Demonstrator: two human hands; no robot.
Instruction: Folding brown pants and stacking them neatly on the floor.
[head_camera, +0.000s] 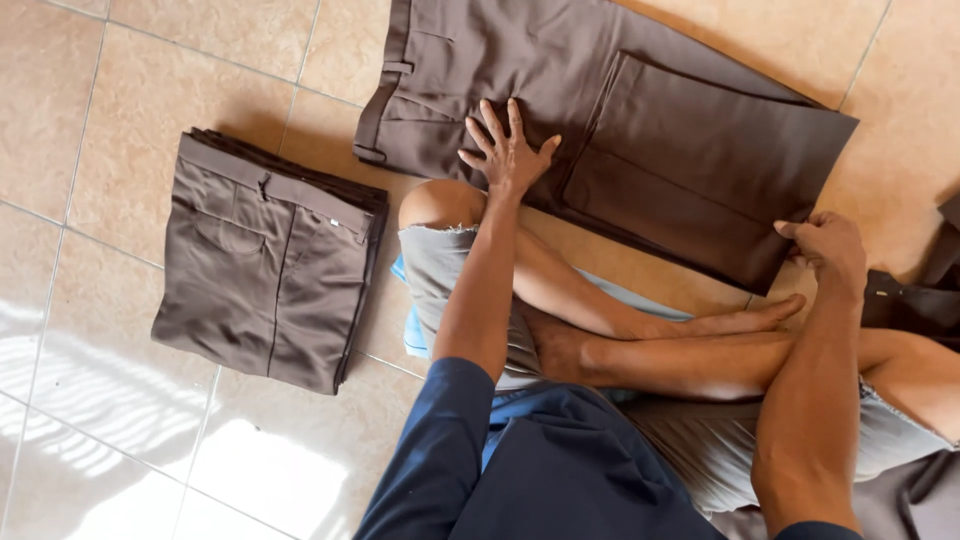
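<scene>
**Currently: dark brown trousers under both hands on the tiled floor**

The person sits cross-legged on the tiled floor (120, 130), seen from above. A pair of dark brown trousers (520, 70) lies spread flat on the tiles just beyond the knees, waistband toward the left of the view, with the leg section folded back over itself as a rectangular panel on the right.

The left hand (506, 152) lies flat on the trousers near the waistband area, palm down, fingers spread wide, gripping nothing. The right hand (828, 246) is at the lower right corner of the folded panel, fingers curled and closed on the fabric edge there.

A stack of folded trousers (265, 265) in a lighter grey-brown lies on the floor to the left, well apart from both hands, waistband uppermost. More dark fabric (915, 300) shows at the right edge of the view, beside the right forearm; its form cannot be told.
</scene>
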